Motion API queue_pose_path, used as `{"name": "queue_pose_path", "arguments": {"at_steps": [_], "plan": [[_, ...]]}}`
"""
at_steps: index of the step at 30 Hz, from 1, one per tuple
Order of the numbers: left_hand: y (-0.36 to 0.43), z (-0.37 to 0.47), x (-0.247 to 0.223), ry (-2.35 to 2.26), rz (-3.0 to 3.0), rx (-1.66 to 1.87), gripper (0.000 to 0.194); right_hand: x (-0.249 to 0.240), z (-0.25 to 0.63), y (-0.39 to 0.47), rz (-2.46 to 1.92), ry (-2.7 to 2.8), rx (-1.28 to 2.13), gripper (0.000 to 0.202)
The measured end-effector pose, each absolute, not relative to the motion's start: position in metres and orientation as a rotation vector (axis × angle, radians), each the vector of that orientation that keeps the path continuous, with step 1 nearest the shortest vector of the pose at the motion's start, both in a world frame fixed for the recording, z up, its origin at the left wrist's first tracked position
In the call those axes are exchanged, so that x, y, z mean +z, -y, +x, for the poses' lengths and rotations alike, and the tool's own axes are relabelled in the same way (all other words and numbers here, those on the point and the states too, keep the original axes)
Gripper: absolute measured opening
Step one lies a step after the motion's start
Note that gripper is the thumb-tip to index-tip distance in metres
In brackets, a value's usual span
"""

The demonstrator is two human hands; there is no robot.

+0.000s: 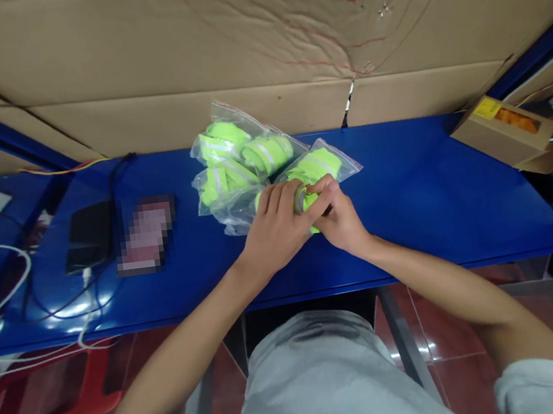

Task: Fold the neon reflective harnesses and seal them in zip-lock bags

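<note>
My left hand (278, 223) is curled over a rolled neon yellow-green reflective strap (310, 200) with a grey-silver band. From the other side my right hand (341, 216) pinches the same roll, its thumb and fingers meeting near the left fingertips. Part of the roll is hidden under both hands. Just beyond them lie several clear zip bags holding similar yellow-green straps: one bag (319, 163) behind my right hand, another bag (270, 153) behind my left, and more bags (225, 179) heaped to the left.
On the blue table (422, 202), a black power bank (89, 236) with a white cable and a blurred-out phone (148, 236) lie to the left. An open cardboard box (500, 136) with orange contents stands at the right. A cardboard wall (187, 50) backs the table; a red stool (78, 399) is below left.
</note>
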State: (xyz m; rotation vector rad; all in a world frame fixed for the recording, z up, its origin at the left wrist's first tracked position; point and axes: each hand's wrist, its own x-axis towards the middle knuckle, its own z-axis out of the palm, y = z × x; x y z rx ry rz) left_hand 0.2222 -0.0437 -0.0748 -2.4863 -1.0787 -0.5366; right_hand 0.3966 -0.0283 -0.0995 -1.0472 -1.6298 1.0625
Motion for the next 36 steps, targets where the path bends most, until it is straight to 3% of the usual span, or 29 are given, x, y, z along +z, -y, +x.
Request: {"name": "queue_pose_path", "arguments": {"at_steps": [6, 12, 17, 20, 22, 25, 29, 31, 34, 36], "plan": [[0.033, 0.236, -0.074, 1.114, -2.517, -0.517, 0.085, -0.095, 0.392, 0.021, -0.967, 1.377, 1.298, 0.041], [0.022, 0.218, -0.061, 1.196, -2.495, -0.635, 0.084, -0.079, 0.397, 0.024, -0.711, 1.760, 1.404, 0.039], [0.036, 0.245, -0.058, 1.135, -2.523, -0.372, 0.079, -0.085, 0.402, 0.030, -0.675, 2.007, 1.405, 0.064], [0.048, 0.257, -0.052, 1.080, -2.653, -0.268, 0.076, -0.090, 0.407, 0.027, -0.593, 2.076, 1.478, 0.060], [0.052, 0.249, -0.042, 1.077, -2.848, -0.296, 0.081, -0.089, 0.410, 0.024, -0.517, 2.112, 1.517, 0.055], [0.048, 0.215, -0.025, 1.075, -3.236, -0.492, 0.104, -0.085, 0.411, 0.019, -0.472, 2.112, 1.523, 0.056], [0.027, 0.166, -0.018, 1.489, -3.250, -0.742, 0.087, -0.080, 0.404, 0.022, -0.480, 2.086, 1.469, 0.042], [0.016, 0.155, -0.022, 1.687, -3.376, -0.523, 0.083, -0.078, 0.400, 0.026, -0.445, 2.097, 1.421, 0.038], [0.007, 0.152, -0.033, 1.740, -3.745, -0.234, 0.061, -0.074, 0.399, 0.031, -0.506, 2.053, 1.356, 0.032], [0.005, 0.154, -0.041, 1.799, -3.862, -0.535, 0.049, -0.072, 0.402, 0.031, -0.640, 1.948, 1.257, 0.025]]}}
